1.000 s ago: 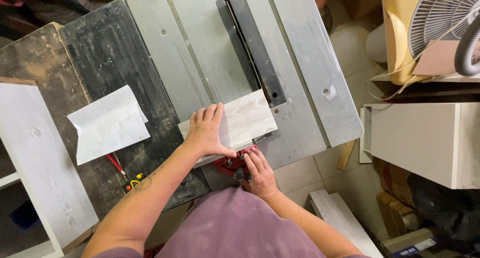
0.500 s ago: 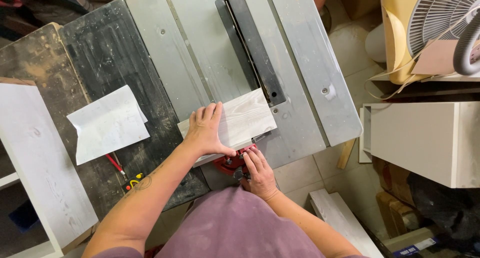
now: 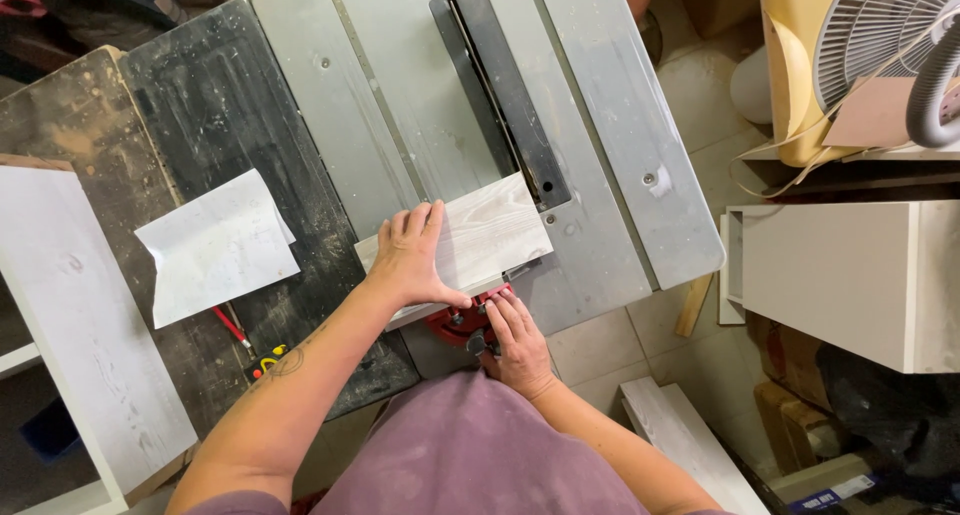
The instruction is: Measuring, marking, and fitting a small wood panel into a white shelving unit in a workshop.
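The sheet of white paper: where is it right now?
In the head view the sheet of paper lies left of centre on the dark bench, left of the left hand pressing the pale board.

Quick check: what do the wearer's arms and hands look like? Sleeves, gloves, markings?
Both arms are bare to above the elbow; a mauve short-sleeved top shows at the shoulders. No gloves on the left hand or right hand. A dark tattoo marks the left forearm. No watch or rings visible.

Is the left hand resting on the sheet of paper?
No, the left hand lies flat on the pale wooden board on the saw table; the paper lies apart, untouched.
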